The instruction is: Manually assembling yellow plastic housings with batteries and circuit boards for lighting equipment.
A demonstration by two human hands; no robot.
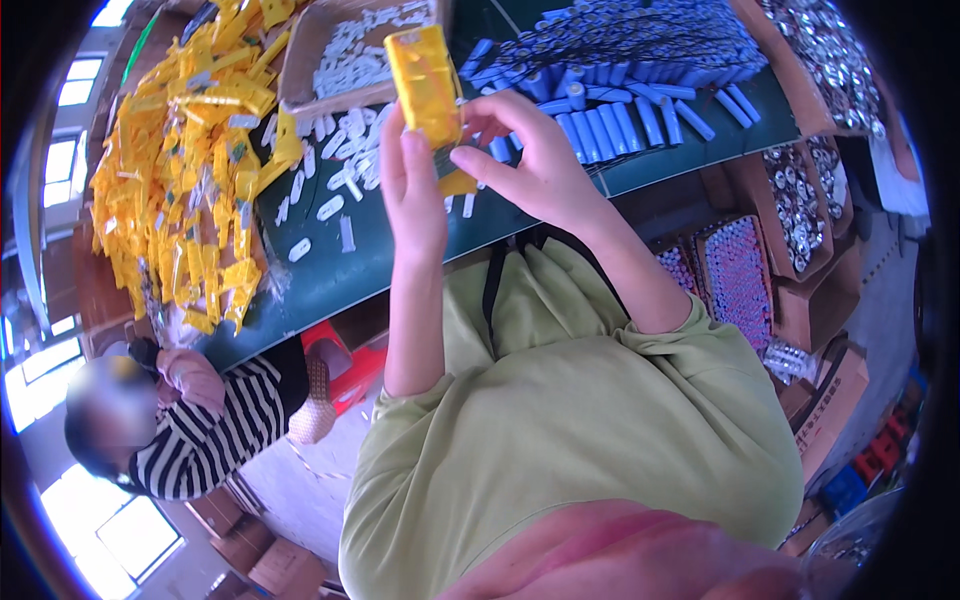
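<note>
Above the near part of the table I hold up a yellow rectangular plastic casing (pixel 424 85). My left hand (pixel 415 195) grips its lower end, thumb on the near side. The curled fingers of my right hand (pixel 535 165) meet its right edge, and the thumb points at its lower corner. A thin wire seems to show at that edge, too small to make out well. Below my hands, a small yellow piece (pixel 458 184) lies on the green tabletop (pixel 350 275). Small white plastic parts (pixel 365 135) are scattered left of my left hand.
A heap of yellow casings (pixel 190 180) covers the table's left. Behind stands a cardboard box (pixel 300 70) of white parts. Blue cylindrical cells (pixel 610 125) with dark wires fill the back right. Boxes of shiny round parts (pixel 797 220) stand right. A person in striped sleeves (pixel 215 430) sits left.
</note>
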